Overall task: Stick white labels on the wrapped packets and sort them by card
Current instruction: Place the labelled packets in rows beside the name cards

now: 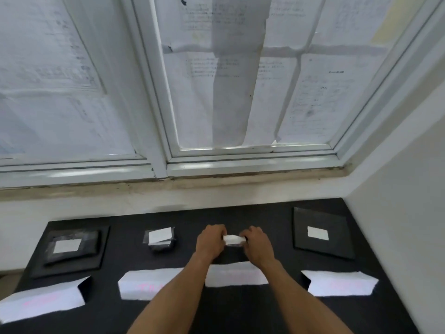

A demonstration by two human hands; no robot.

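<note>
On the black table (240, 309), my left hand (210, 242) and my right hand (257, 244) pinch the two ends of a white label (233, 239) between them; whether a packet lies under it is hidden. Three black wrapped packets carry white labels: a flat one at the far left (72, 247), a small thick one left of my hands (161, 239), and a flat square one at the far right (322, 233). Four white folded cards stand in a row nearer me: far left (43, 302), centre left (149, 284), centre (237, 274), right (339, 283).
A windowsill (216, 186) and a window covered with printed sheets rise behind the table. A white wall (404, 213) closes off the right side. The far-left packet rests on a black pad (38, 263). Faint pink writing marks the cards.
</note>
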